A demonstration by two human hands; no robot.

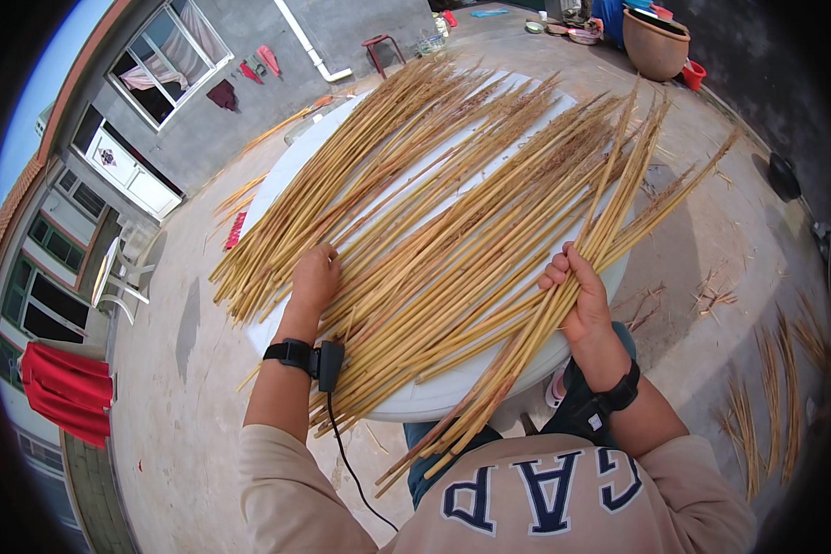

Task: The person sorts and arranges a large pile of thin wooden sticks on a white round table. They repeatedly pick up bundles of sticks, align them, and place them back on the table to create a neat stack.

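Note:
Long dry reed stalks [471, 263] with feathery brown tips lie in several slanting groups across a round white table [425, 399]. Their bare yellow ends point toward me and to the left. In my right hand [584, 294], at the table's right side, is a bundle of stalks [526, 334], with the fingers wrapped round it. The bundle's lower ends reach past the near table edge over my lap, its tips upward to the right. My left hand [317, 277] is curled down among stalks at the left; its fingertips are hidden, so what they pinch is unclear.
Loose stalks [766, 406] lie on the concrete ground at right, with broken bits nearer the table. A white plastic chair [120, 277] and red cloth [67, 392] are at left. A large clay pot [656, 44] stands far right. A cable [346, 452] hangs from my left wrist device.

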